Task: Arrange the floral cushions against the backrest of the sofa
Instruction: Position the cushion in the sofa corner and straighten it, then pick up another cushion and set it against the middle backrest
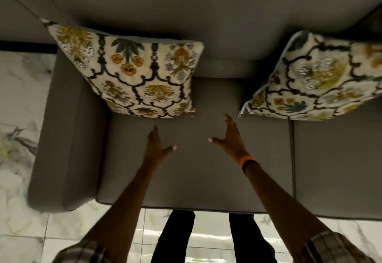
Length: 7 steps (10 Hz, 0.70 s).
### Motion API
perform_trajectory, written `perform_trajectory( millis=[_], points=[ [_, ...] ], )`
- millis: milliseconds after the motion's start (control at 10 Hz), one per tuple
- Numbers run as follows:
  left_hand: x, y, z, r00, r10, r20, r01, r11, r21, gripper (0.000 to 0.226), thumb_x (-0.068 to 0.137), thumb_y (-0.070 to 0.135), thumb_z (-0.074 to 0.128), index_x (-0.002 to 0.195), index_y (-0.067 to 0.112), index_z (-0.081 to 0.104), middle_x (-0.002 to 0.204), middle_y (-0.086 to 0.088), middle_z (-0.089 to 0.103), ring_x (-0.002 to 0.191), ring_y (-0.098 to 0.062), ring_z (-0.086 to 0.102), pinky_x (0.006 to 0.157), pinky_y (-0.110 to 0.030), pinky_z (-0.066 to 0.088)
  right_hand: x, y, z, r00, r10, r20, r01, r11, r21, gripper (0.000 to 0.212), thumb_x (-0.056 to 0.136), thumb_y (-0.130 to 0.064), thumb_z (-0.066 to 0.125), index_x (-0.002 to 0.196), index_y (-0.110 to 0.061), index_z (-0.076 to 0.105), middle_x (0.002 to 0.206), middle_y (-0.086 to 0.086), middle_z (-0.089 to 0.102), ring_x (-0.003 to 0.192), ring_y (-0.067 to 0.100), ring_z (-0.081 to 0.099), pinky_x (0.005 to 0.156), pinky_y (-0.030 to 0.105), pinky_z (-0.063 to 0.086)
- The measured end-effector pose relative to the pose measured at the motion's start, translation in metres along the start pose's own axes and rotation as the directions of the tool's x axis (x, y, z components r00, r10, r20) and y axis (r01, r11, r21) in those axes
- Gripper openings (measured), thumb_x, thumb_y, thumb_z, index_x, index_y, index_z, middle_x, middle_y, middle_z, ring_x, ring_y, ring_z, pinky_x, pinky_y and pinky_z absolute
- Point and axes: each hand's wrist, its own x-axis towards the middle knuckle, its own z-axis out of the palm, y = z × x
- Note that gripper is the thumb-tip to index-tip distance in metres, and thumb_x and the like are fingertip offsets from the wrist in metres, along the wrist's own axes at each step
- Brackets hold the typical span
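Far left: white marble-look tiled floor (18,101), then grey fabric sofa armrest (66,138). Next, first cream square cushion with yellow-and-dark floral print (136,76), propped in the left corner, upper edge leaning on the grey upholstered backrest (206,14), lower edge on the grey seat cushion (196,169); looks placed, though slightly skewed. Centre: left hand (157,147) bare, fingers spread wide, gripping nothing, hovering over the seat just below that cushion, not touching it. Right hand (231,138) likewise splayed and empty, fingertips pointing toward the gap between cushions, orange-and-black wristband (247,162) on the wrist. Right: second cream floral-print cushion (318,80), tilted, near corner low on the seat close to the seam between seat sections, far side cut off by the frame edge; whether its back rests on the backrest cannot be told. Judged progress: mostly done, both cushions up toward the back; probably left: straightening the right one, maybe squaring the left. Counts: two floral cushions, two hands, both empty, one wristband, one armrest in view, two seat sections visible, two dark trouser legs (175,238) at the bottom, plaid sleeve cuffs at the lower corners.
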Motion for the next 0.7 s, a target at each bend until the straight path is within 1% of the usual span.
perform_trajectory(
  millis=[100, 200, 300, 400, 500, 600, 700],
  points=[
    [-0.012, 0.031, 0.065, 0.947, 0.181, 0.264, -0.262, 0.914, 0.312, 0.103, 0.088, 0.037, 0.074, 0.160, 0.012, 0.005, 0.168, -0.018, 0.012, 0.156, -0.035, 0.014, 0.122, -0.047, 0.026, -0.015, 0.056, -0.069, 0.993, 0.093, -0.075, -0.093, 0.996, 0.005, 0.103, 0.084, -0.021, 0.089, 0.166, -0.014, 0.027, 0.166, 0.016, 0.035, 0.152, 0.035, 0.039, 0.122, 0.044, 0.037],
    [-0.023, 0.096, 0.127, 0.892, 0.316, 0.324, -0.400, 0.886, 0.236, 0.103, 0.087, 0.040, 0.075, 0.161, 0.018, 0.006, 0.169, -0.012, 0.011, 0.156, -0.031, 0.017, 0.121, -0.046, 0.032, -0.012, 0.111, -0.153, 0.926, 0.195, -0.324, -0.144, 0.974, 0.175, 0.105, 0.080, -0.016, 0.091, 0.163, -0.006, 0.028, 0.158, 0.023, 0.042, 0.142, 0.042, 0.050, 0.117, 0.053, 0.046],
    [-0.018, 0.182, 0.165, 0.941, 0.304, 0.150, -0.289, 0.950, -0.116, 0.114, 0.079, 0.036, 0.084, 0.161, 0.025, 0.005, 0.170, -0.007, 0.008, 0.153, -0.023, 0.019, 0.120, -0.039, 0.027, 0.007, 0.157, -0.247, 0.773, 0.265, -0.577, -0.006, 0.912, 0.410, 0.137, 0.057, -0.035, 0.098, 0.166, -0.012, 0.017, 0.161, 0.019, 0.033, 0.142, 0.040, 0.047, 0.115, 0.059, 0.047],
    [0.005, 0.259, 0.183, 0.952, 0.306, -0.010, -0.286, 0.877, -0.387, 0.129, 0.065, 0.031, 0.094, 0.160, 0.023, 0.008, 0.166, -0.001, 0.020, 0.145, 0.000, 0.028, 0.112, -0.016, 0.029, 0.030, 0.171, -0.330, 0.819, 0.213, -0.533, 0.060, 0.892, 0.449, 0.144, 0.058, -0.045, 0.100, 0.167, -0.024, 0.009, 0.168, 0.011, 0.025, 0.150, 0.028, 0.036, 0.117, 0.053, 0.046],
    [0.027, 0.302, 0.205, 0.918, 0.397, -0.021, -0.367, 0.826, -0.427, 0.109, 0.061, 0.021, 0.096, 0.148, 0.018, 0.031, 0.150, 0.000, 0.044, 0.133, -0.001, 0.050, 0.105, -0.012, 0.044, 0.060, 0.165, -0.382, 0.940, -0.095, -0.328, 0.195, 0.938, 0.285, 0.122, 0.063, -0.038, 0.102, 0.160, -0.009, 0.035, 0.158, 0.009, 0.052, 0.143, 0.022, 0.055, 0.113, 0.044, 0.052],
    [0.019, 0.325, 0.225, 0.960, 0.263, 0.097, -0.206, 0.898, -0.389, 0.077, 0.077, 0.035, 0.086, 0.139, 0.004, 0.052, 0.131, -0.010, 0.063, 0.121, -0.021, 0.062, 0.100, -0.026, 0.050, 0.076, 0.161, -0.392, 0.925, -0.242, -0.292, 0.315, 0.919, 0.238, 0.102, 0.071, -0.011, 0.098, 0.156, -0.003, 0.042, 0.156, 0.012, 0.057, 0.145, 0.021, 0.056, 0.116, 0.036, 0.052],
    [0.015, 0.328, 0.241, 0.987, 0.162, -0.011, -0.153, 0.902, -0.403, 0.073, 0.076, 0.029, 0.087, 0.135, -0.001, 0.055, 0.117, -0.009, 0.065, 0.104, -0.018, 0.062, 0.090, -0.026, 0.051, 0.079, 0.178, -0.395, 0.910, -0.218, -0.353, 0.317, 0.915, 0.251, 0.099, 0.068, -0.009, 0.099, 0.151, 0.001, 0.047, 0.152, 0.017, 0.060, 0.143, 0.027, 0.059, 0.114, 0.049, 0.053]
  ],
)
